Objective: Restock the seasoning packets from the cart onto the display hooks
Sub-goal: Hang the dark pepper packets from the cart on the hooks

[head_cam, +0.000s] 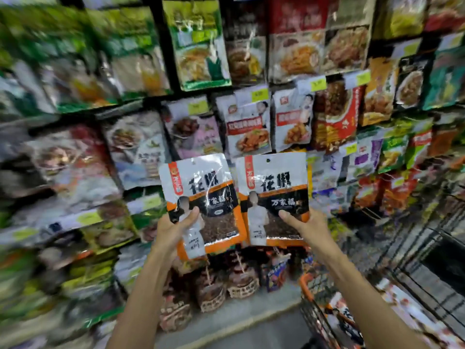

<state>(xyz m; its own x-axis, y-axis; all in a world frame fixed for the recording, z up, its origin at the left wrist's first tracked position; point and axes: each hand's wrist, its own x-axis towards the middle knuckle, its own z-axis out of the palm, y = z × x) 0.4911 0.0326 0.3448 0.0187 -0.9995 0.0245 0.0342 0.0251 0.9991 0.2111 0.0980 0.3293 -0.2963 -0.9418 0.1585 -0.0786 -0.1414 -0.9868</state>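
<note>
I hold two matching seasoning packets up in front of the display wall, each white on top, black and orange below, with a hang hole at the top edge. My left hand (176,227) grips the left packet (203,195) by its lower left corner, thumb on the front. The right packet (274,192) is upright and held at its lower right corner by my right hand (305,226). The two packets touch along their inner edges. The cart (352,308) stands at the lower right with more packets inside.
Rows of hanging seasoning and sauce packets (247,127) with yellow price tags (260,94) fill the wall behind. Brown bagged goods (211,290) sit on the low shelf below my hands. Black wire racking (432,253) stands at the right, behind the cart.
</note>
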